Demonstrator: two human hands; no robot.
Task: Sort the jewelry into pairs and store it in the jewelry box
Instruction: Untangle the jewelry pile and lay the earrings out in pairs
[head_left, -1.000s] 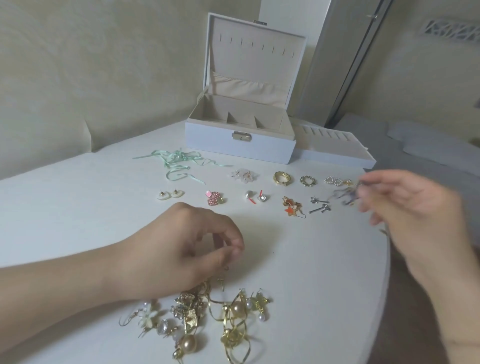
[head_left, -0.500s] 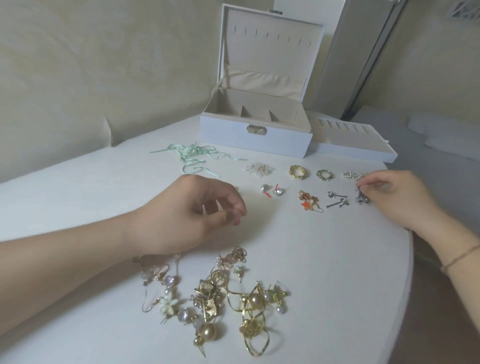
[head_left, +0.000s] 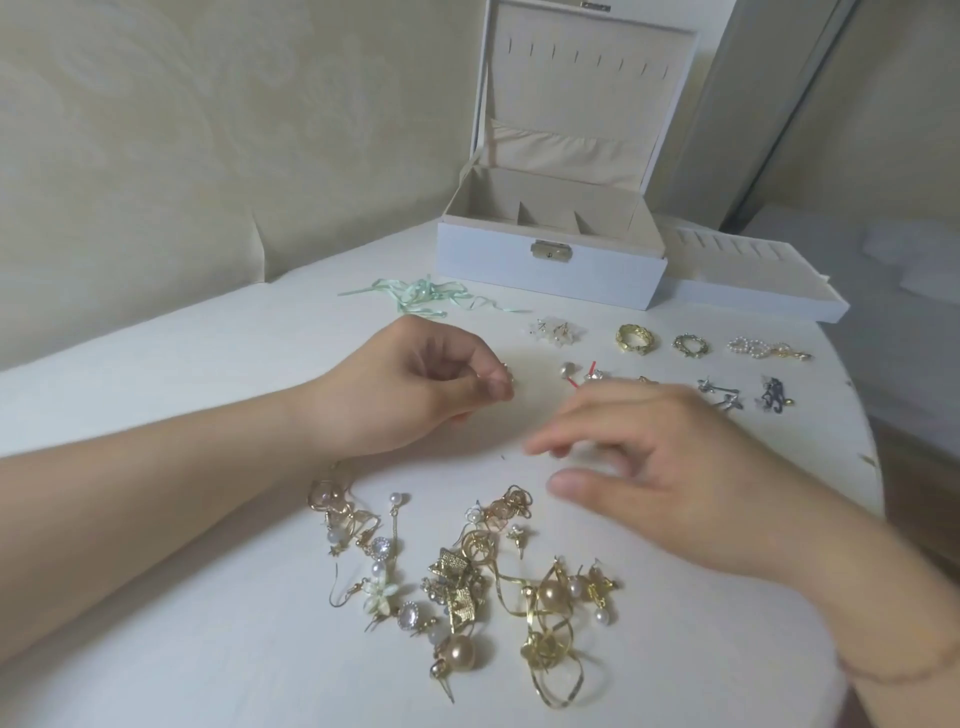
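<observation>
Head view | jewelry box (head_left: 550, 270) top centre, open, holds nothing visible | sorted pairs (head_left: 665, 358) in rows mid-frame | unsorted pile (head_left: 467, 577) bottom centre | left hand (head_left: 415, 389) pinches small earring (head_left: 508, 375) | right hand (head_left: 654, 467) loose, empty, above pile

A single view is supplied, taken from a head-worn wide-angle camera. The scene is looked at forward and steeply downward, at close range. The table (head_left: 260, 649) fills the lower frame and its edge is bowed by the lens. Both forearms enter from the bottom corners. The box (head_left: 550, 270) is seen at the far side, with the wall (head_left: 208, 130) behind it.
</observation>
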